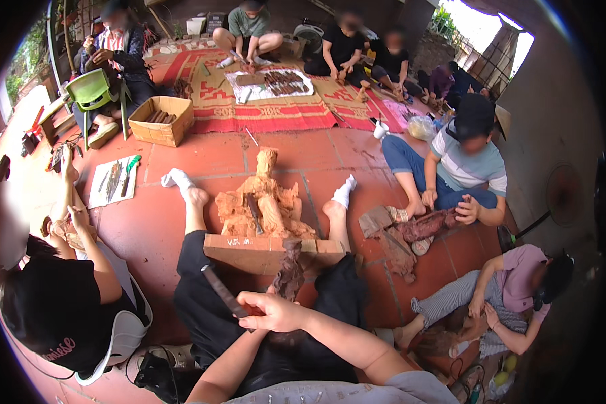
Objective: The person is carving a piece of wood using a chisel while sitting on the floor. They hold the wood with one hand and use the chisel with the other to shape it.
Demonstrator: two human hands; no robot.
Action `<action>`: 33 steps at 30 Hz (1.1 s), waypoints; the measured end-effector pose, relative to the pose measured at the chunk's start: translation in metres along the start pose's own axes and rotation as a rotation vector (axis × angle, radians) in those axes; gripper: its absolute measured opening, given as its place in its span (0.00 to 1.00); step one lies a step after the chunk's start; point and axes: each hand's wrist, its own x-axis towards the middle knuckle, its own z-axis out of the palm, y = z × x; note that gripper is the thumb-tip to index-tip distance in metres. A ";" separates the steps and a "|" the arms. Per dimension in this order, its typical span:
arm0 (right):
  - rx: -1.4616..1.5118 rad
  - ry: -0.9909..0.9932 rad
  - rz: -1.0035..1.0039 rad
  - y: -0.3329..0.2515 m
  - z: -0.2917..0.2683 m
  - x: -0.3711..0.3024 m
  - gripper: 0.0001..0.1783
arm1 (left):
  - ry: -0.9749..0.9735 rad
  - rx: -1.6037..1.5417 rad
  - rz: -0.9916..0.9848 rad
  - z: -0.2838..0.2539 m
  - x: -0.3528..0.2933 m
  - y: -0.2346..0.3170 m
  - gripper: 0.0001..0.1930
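Note:
My right hand [271, 312] is closed around a dark flat bar [223, 291], which slants up and to the left from my fingers. Crossing beneath it, my left hand [256, 334] is mostly covered, and its fingers are largely hidden. A small dark brown carved wooden figure [289, 271] rises upright just beyond my hands, its lower end at my left hand's grip. Between my legs stands a larger pale carved wooden statue [268, 195] behind a thick wooden block [276, 250]. A dark chisel-like tool [254, 214] leans against that statue.
Left of my foot, knives and thin tools lie on a white sheet [114, 180]. A cardboard box [160, 121] holds brown wooden pieces. People sit close on both sides; the person at right [468, 168] handles a dark carving [427, 227]. A red patterned mat [249, 123] covers the floor farther off.

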 end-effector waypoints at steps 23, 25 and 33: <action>-1.022 0.420 -0.096 0.017 -0.083 -0.036 0.08 | -0.006 0.160 -0.115 0.001 -0.013 0.021 0.47; -1.101 0.452 -0.092 0.025 -0.083 -0.031 0.07 | 0.021 0.093 -0.033 0.006 -0.012 -0.003 0.48; -1.178 0.392 -0.259 0.018 -0.091 -0.027 0.07 | -0.009 0.256 -0.177 0.005 -0.017 0.019 0.50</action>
